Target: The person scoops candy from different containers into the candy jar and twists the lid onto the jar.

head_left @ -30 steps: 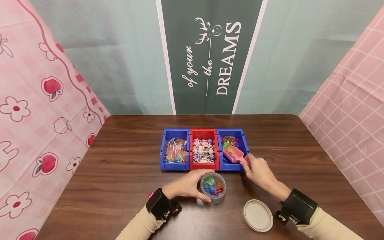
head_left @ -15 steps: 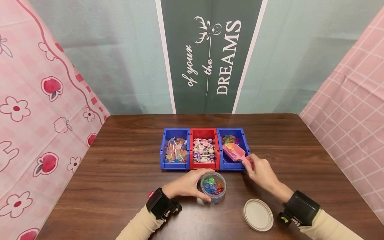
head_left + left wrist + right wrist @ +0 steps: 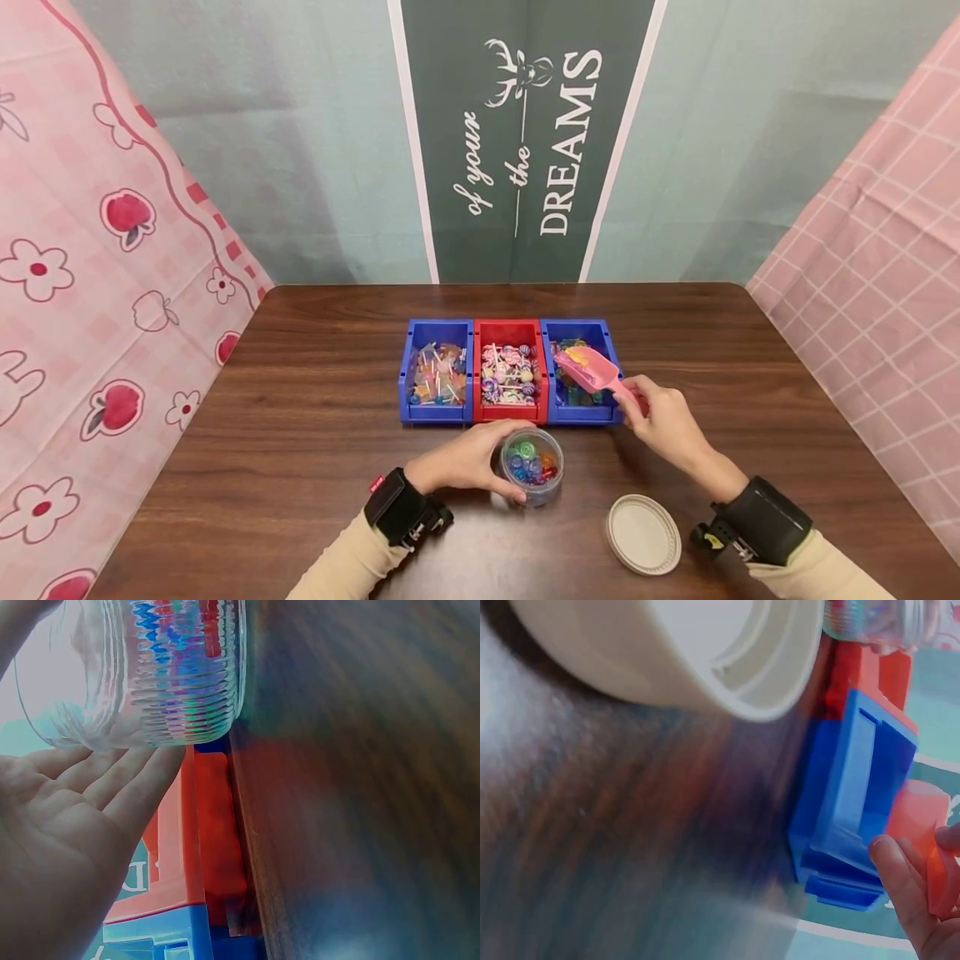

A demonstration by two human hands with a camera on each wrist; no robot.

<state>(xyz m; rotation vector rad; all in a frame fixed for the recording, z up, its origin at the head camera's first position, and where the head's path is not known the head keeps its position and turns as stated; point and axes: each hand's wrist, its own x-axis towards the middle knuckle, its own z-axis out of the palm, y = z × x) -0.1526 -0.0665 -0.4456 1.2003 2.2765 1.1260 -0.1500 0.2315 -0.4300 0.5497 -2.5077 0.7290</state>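
Observation:
My left hand (image 3: 474, 461) grips a clear ribbed jar (image 3: 533, 493) from its left side, thumb in front and fingers behind. Green, blue, orange and red candy pieces (image 3: 532, 463) lie inside the jar, which stands without a lid on the table. With my right hand (image 3: 663, 423) I hold a pink scoop (image 3: 600, 372) by its handle, over the right blue bin (image 3: 590, 412). Yellow and pink pieces lie in the scoop's bowl. More colourful pieces show in the bin beneath it. The right wrist view shows my fingers (image 3: 897, 874) around the scoop's handle.
A red bin (image 3: 510, 414) with small lollipops and a left blue bin (image 3: 437, 413) with clear-headed lollipops stand joined to the right one. A cream lid (image 3: 643, 534) lies near the front, right of the jar. Curtains hang behind the wooden table (image 3: 315, 367).
My right hand has raised the scoop out of the candy in the right blue bin, with yellow and pink pieces in it. My left hand and the jar have stayed put.

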